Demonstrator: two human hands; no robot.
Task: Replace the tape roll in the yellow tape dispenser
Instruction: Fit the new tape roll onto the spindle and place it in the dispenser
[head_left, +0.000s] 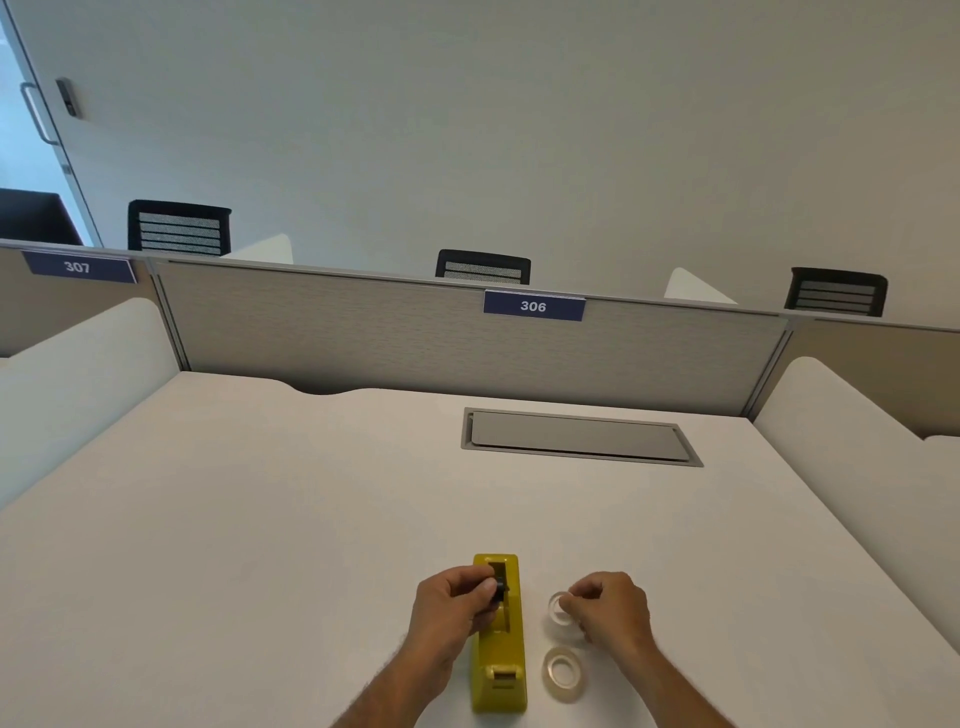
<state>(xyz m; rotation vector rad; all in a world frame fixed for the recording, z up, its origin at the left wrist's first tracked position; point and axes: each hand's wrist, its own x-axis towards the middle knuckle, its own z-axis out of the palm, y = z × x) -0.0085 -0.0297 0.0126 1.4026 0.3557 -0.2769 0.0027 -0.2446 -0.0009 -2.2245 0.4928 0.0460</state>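
Note:
The yellow tape dispenser (498, 670) lies lengthwise on the white desk (260, 519), its cutter end nearest me. My left hand (452, 608) pinches a small black spool hub (498, 590) just over the dispenser's open well. To the right of the dispenser, my right hand (610, 608) grips a clear tape roll (558, 613) by its edge, tilted and close to the desk. A second clear tape roll (563, 674) lies flat on the desk just in front of it, untouched.
A grey cable hatch (576, 436) is set into the desk further back. White side dividers (852, 441) and a grey back partition (415, 338) labelled 306 enclose the desk. Black chairs (483, 267) stand beyond the partition.

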